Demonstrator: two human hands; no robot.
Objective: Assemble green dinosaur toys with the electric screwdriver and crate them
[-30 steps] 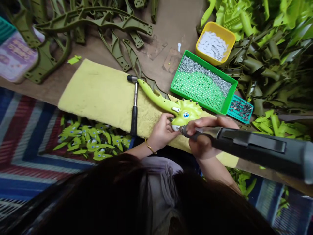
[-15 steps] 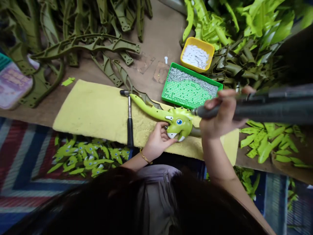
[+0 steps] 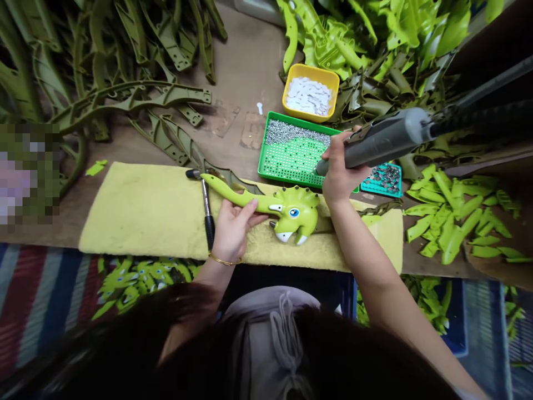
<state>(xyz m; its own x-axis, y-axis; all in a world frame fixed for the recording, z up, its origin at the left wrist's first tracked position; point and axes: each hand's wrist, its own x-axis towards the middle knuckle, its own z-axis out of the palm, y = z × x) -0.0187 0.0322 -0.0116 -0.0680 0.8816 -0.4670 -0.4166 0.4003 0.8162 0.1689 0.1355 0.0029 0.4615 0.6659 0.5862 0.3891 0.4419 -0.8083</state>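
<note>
A lime-green plastic dinosaur-head toy part [image 3: 306,206] with a blue eye and a long curved handle lies over the yellow cloth. My left hand [image 3: 233,228] is closed round the handle, thumb on top. My right hand [image 3: 343,169] grips a grey electric screwdriver [image 3: 389,138], its tip over the near edge of the green perforated tray [image 3: 266,161], which holds small screws. Whether a screw sits on the tip is too small to tell. A black-handled hammer [image 3: 207,208] rests on the cloth left of my left hand.
The yellow cloth [image 3: 133,211] covers the table's near edge. Behind it stand a yellow tub [image 3: 287,105] of white pieces and a teal tray [image 3: 381,193] of small metal parts. Olive plastic parts [image 3: 166,100] pile up at left; lime-green parts [image 3: 452,216] lie at right.
My right hand has drawn the screwdriver off the toy's crest, back to the green tray. My left hand has slid from under the head to the handle. The camera view has shifted.
</note>
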